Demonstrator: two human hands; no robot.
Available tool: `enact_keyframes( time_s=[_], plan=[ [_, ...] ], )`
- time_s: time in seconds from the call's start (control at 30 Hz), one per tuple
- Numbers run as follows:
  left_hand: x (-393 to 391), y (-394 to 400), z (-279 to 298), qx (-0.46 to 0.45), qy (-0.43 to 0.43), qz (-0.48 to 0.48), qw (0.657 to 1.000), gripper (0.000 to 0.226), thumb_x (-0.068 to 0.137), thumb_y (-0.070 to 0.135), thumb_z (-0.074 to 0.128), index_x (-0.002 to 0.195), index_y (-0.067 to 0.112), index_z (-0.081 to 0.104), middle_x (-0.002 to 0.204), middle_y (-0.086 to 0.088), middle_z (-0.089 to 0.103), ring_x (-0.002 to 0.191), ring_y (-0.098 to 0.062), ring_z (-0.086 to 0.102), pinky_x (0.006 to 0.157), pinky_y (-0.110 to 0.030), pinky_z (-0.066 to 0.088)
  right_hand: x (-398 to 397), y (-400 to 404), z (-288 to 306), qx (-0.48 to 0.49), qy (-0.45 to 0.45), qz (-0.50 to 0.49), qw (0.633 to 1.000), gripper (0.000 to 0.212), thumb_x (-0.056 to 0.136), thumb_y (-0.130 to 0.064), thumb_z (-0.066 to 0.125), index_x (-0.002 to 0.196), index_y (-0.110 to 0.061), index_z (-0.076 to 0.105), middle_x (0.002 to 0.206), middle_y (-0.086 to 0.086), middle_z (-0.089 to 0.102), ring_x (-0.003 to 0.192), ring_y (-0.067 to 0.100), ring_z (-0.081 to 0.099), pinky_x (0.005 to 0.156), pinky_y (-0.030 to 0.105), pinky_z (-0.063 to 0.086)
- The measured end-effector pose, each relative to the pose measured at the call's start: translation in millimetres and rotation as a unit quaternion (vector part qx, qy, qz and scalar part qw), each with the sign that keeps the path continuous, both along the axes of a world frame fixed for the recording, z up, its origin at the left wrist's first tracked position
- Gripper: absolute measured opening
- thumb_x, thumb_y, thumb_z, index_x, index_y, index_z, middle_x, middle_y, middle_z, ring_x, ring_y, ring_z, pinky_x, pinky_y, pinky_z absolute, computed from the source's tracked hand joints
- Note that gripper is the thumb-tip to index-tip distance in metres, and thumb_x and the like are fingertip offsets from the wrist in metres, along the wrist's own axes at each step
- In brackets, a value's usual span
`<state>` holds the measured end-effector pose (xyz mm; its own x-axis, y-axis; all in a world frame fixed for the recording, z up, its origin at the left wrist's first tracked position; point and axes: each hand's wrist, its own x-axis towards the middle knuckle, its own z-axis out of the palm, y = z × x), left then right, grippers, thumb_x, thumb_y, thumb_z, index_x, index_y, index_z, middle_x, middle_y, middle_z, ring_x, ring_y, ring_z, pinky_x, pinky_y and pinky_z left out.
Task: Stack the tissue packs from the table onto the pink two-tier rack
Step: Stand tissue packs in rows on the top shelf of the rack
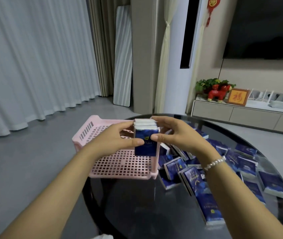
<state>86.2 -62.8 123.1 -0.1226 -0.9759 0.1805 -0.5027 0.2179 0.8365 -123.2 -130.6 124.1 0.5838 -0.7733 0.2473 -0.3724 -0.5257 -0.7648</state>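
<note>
Head view: both hands, left hand (115, 140) and right hand (175, 135), pinch upright tissue packs (146, 140) just above the pink rack (120, 161), long axis vertical.

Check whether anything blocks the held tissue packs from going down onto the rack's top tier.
Nothing visible does. Both the left hand and right hand grip the bundle of tissue packs above the pink rack, whose visible grid shelf below is bare.
</note>
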Motion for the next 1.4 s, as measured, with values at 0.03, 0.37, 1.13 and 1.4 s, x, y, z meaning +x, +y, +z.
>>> enact_keyframes(
  time_s=[0.03, 0.37, 1.13, 1.4],
  plan=[
    [2.9, -11.0, 5.3, 0.001, 0.005, 0.005, 1.0, 0.047, 0.08, 0.02, 0.074, 0.11, 0.051, 0.054, 0.111, 0.02, 0.067, 0.102, 0.002, 0.063, 0.088, -0.018, 0.05, 5.5, -10.3, 2.1, 0.001, -0.006, -0.006, 1.0, 0.063, 0.077, -0.038, 0.072, 0.134, -0.028, 0.047, 0.11, -0.022, 0.059, 0.089, -0.001, 0.059, 0.075, 0.017, 0.047],
    [11.9, -109.7, -29.0, 0.055, 0.041, 0.046, 0.997, 0.069, 0.086, 0.001, 0.065, 0.143, 0.029, 0.038, 0.13, 0.012, 0.053, 0.124, -0.007, 0.049, 0.101, -0.025, 0.038, 41.6, -106.9, -35.0, -0.015, 0.032, -0.097, 0.995, 0.073, 0.076, -0.038, 0.074, 0.14, -0.03, 0.039, 0.132, 0.002, 0.053, 0.129, 0.015, 0.039, 0.11, 0.038, 0.034],
    [6.2, -115.2, -44.2, 0.028, -0.049, 0.054, 0.997, 0.072, 0.094, 0.024, 0.057, 0.148, 0.044, 0.014, 0.154, 0.006, 0.032, 0.137, -0.011, 0.036, 0.113, -0.039, 0.032, 38.3, -91.3, -44.7, -0.04, 0.039, -0.075, 0.996, 0.06, 0.091, -0.035, 0.056, 0.143, -0.043, 0.028, 0.154, -0.011, 0.024, 0.14, 0.017, 0.017, 0.111, 0.04, 0.025],
    [-3.8, -100.0, -41.8, -0.075, -0.056, 0.12, 0.988, 0.057, 0.093, 0.026, 0.057, 0.145, 0.03, 0.033, 0.151, 0.009, 0.029, 0.138, -0.009, 0.031, 0.114, -0.034, 0.03, 35.9, -80.9, -43.5, -0.073, 0.006, -0.093, 0.993, 0.055, 0.09, -0.035, 0.058, 0.141, -0.039, 0.037, 0.147, -0.015, 0.036, 0.132, 0.016, 0.029, 0.11, 0.037, 0.032]
  ],
)
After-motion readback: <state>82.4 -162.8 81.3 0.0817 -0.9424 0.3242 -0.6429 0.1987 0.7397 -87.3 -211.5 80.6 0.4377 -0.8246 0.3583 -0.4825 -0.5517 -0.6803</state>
